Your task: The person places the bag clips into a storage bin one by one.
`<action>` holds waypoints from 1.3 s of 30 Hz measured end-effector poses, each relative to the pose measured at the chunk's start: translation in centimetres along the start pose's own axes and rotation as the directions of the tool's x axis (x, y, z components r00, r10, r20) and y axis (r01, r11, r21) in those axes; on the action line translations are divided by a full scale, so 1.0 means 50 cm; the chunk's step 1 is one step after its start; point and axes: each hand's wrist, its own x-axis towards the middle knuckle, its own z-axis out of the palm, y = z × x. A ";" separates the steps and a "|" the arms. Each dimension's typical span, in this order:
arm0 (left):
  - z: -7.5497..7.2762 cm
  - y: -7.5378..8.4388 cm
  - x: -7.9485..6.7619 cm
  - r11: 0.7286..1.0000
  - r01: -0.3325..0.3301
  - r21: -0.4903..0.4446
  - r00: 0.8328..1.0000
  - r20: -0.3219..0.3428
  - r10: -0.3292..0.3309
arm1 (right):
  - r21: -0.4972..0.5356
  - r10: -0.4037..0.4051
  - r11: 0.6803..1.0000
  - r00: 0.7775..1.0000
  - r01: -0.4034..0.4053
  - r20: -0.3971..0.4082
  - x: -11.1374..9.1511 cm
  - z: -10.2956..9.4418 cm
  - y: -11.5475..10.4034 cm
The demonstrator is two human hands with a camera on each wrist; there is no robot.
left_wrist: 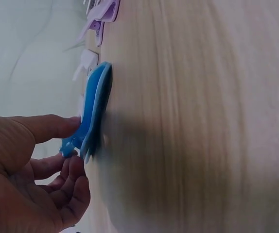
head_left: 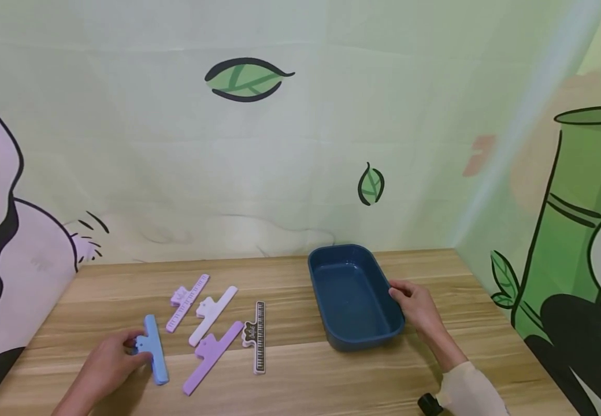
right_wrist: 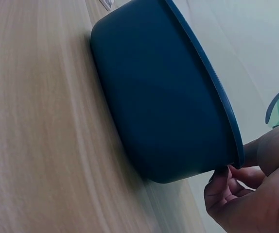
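My left hand (head_left: 107, 365) pinches a blue bag clip (head_left: 156, 352) by its handle side, thumb and fingers around it. In the left wrist view the blue clip (left_wrist: 95, 104) stands close against the wood; whether it touches is hard to tell. My right hand (head_left: 419, 306) grips the right rim of a dark blue rectangular tub (head_left: 318, 294). The right wrist view shows the fingers (right_wrist: 219, 189) curled under the tub's rim, with the tub wall (right_wrist: 159, 92) in front. Inside, the tub holds nothing visible.
Between the hands lie several more clips: a lilac ruler-patterned one (head_left: 188, 303), a white one (head_left: 213, 316), a purple one (head_left: 212, 359) and a black-and-white piano-key one (head_left: 260, 341). A wooden table (head_left: 300, 381) bears everything, with a printed cloth backdrop (head_left: 300, 144) behind.
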 end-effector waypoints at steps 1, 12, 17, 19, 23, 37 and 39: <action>-0.001 0.002 0.000 1.000 -0.002 0.002 1.000 0.001 0.002 | 0.000 -0.002 1.000 1.000 0.002 0.001 0.000 0.000 0.000; -0.013 0.022 -0.006 0.998 -0.062 -0.021 0.997 -0.043 0.062 | 0.017 0.003 1.000 1.000 -0.003 0.000 -0.001 0.001 0.001; -0.018 0.037 -0.007 0.997 -0.058 -0.048 0.997 -0.055 0.055 | 0.016 0.002 1.000 1.000 -0.002 0.004 -0.001 0.001 0.000; -0.022 0.044 -0.008 0.996 -0.059 -0.061 0.997 -0.059 0.056 | 0.014 0.002 1.000 1.000 -0.002 0.005 0.000 0.001 0.000; -0.033 0.063 -0.014 0.995 -0.055 -0.083 0.997 -0.049 0.051 | 0.012 -0.002 1.000 1.000 0.002 0.005 -0.001 0.001 0.000; -0.068 0.120 -0.031 0.982 -0.164 -0.092 0.983 -0.102 0.155 | 0.009 -0.011 1.000 1.000 0.011 -0.006 -0.003 0.002 0.005; -0.072 0.128 -0.032 0.981 -0.171 -0.089 0.982 -0.100 0.162 | 0.008 -0.014 1.000 1.000 0.014 -0.008 -0.002 0.002 0.005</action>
